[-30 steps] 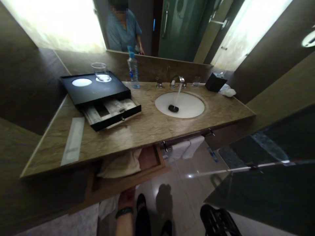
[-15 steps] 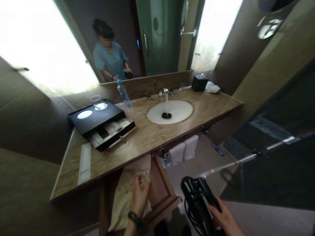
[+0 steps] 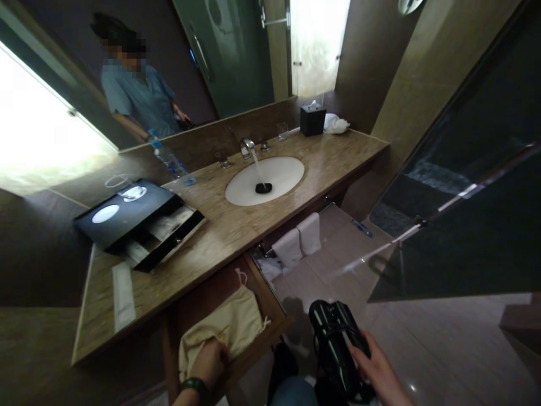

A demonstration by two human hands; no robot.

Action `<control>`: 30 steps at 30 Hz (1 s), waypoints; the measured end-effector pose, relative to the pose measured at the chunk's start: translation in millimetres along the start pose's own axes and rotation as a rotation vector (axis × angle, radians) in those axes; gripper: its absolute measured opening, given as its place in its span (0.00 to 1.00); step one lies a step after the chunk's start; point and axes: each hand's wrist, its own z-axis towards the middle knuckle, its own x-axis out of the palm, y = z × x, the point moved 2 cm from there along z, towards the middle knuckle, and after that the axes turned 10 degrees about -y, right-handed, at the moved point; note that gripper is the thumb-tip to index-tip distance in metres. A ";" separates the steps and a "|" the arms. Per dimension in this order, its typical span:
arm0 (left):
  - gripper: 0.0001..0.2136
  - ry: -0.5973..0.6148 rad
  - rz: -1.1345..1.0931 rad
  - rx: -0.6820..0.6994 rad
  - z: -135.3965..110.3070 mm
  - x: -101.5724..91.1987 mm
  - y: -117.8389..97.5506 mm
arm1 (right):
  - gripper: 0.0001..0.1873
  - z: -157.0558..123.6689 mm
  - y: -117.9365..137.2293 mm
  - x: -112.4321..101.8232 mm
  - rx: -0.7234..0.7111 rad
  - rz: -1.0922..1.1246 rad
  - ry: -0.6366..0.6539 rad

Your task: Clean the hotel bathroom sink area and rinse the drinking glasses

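Note:
My right hand (image 3: pixel 374 369) grips a black hair dryer (image 3: pixel 336 347) with its cord wound round it, held low over the floor. My left hand (image 3: pixel 209 363), a dark band on the wrist, is closed on the near end of a cream drawstring cloth bag (image 3: pixel 228 324). The bag lies in an open wooden drawer (image 3: pixel 270 299) under the stone vanity counter (image 3: pixel 220 237). Water runs from the tap (image 3: pixel 246 145) into the white basin (image 3: pixel 285 172), where a small black object (image 3: pixel 263 188) lies.
On the counter stand a black tray box with its small drawer open (image 3: pixel 139 223), a water bottle (image 3: pixel 169 159), a white strip (image 3: pixel 122 296) and a black tissue box (image 3: pixel 313 119). Folded white towels (image 3: pixel 298 243) hang below. A glass partition (image 3: pixel 465 225) rises on the right.
The view has swung left and tilted. My left hand slid down the bag to its near end and closed on it. My right hand has kept hold of the hair dryer.

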 end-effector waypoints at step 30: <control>0.26 -0.367 -0.720 0.079 -63.4 -74.6 -165.5 | 0.27 -39.6 74.7 91.5 -0.786 -0.194 0.816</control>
